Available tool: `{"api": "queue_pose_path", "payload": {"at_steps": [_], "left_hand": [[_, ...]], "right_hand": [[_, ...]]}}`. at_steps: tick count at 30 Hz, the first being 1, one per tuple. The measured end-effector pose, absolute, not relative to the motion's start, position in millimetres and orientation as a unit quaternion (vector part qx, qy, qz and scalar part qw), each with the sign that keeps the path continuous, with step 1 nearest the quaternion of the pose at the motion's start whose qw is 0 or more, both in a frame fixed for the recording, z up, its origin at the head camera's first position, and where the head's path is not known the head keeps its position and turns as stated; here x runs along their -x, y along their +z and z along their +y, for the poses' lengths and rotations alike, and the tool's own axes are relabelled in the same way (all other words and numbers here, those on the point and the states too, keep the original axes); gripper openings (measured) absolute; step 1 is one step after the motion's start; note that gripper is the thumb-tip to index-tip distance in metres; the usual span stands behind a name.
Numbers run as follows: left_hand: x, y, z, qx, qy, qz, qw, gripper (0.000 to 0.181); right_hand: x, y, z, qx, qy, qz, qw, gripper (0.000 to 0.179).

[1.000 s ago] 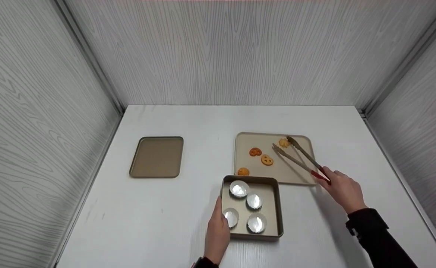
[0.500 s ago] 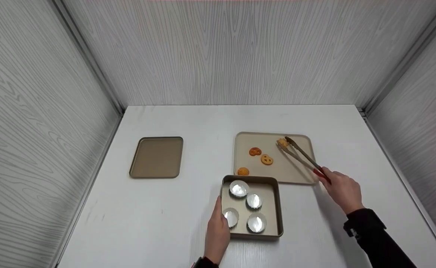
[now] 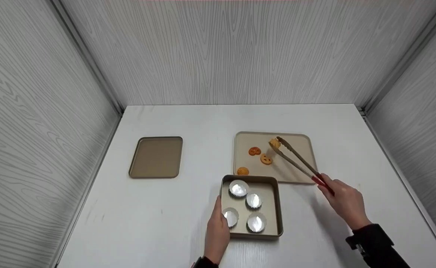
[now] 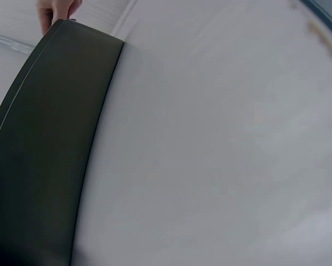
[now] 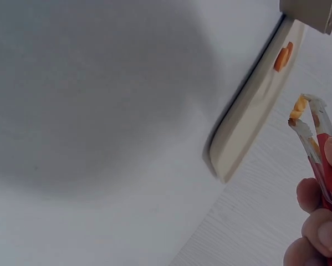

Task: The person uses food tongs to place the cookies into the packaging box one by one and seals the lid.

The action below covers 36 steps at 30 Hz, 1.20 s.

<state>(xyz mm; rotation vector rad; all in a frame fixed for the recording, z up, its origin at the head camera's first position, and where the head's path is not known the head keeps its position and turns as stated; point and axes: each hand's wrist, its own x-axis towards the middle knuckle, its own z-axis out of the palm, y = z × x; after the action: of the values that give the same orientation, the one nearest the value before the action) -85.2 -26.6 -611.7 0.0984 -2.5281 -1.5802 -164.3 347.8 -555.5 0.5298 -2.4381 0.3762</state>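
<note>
My left hand (image 3: 217, 230) holds the left side of a deep square baking pan (image 3: 280, 208), partly covering its rim. Inside the pan stand several silver foil baking cups (image 3: 254, 201). My right hand (image 3: 346, 201) grips red-handled tongs (image 3: 296, 154), whose tips pinch a golden cookie (image 3: 275, 143) above the flat baking tray (image 3: 296, 175). In the right wrist view the cookie (image 5: 299, 106) sits between the pale tong tips. A pretzel-shaped cookie (image 3: 255, 151), a cookie with holes (image 3: 266, 159) and a round cookie (image 3: 243, 171) lie on the tray.
A smaller square brown tray (image 3: 156, 158) lies on the white table (image 3: 158, 223) at the left. Wood-grain panels (image 3: 218, 52) enclose the table at the back and both sides. The deep pan stands against the front edge of the cookie tray.
The tongs have closed on the golden cookie and lifted it, moving slightly left. My right hand has shifted a little toward me. The left hand and the pan have stayed put.
</note>
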Motion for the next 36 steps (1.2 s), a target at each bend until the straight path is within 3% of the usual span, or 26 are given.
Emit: {"api": "queue_pose_path", "payload": {"at_steps": [7,11,17,36], "left_hand": [[85.8,-612.2,-26.0,-0.038,-0.53,-0.844,0.075,0.053],[85.4,-611.6,-26.1,-0.036,-0.528,-0.845,0.077,0.052],[85.6,-611.0,-26.3,-0.035,-0.539,-0.839,0.074,0.053],[84.6,-611.5,-27.3,-0.038,-0.544,-0.836,0.068,0.055]], "right_hand": [[140.8,-528.8,340.0,-0.272,0.163,-0.895,0.313,0.057],[131.6,-512.9,341.3,-0.309,0.181,-0.882,0.305,0.037],[123.4,-497.2,345.7,-0.363,0.182,-0.859,0.313,0.048],[111.6,-486.3,343.1,-0.424,0.146,-0.868,0.212,0.049]]}}
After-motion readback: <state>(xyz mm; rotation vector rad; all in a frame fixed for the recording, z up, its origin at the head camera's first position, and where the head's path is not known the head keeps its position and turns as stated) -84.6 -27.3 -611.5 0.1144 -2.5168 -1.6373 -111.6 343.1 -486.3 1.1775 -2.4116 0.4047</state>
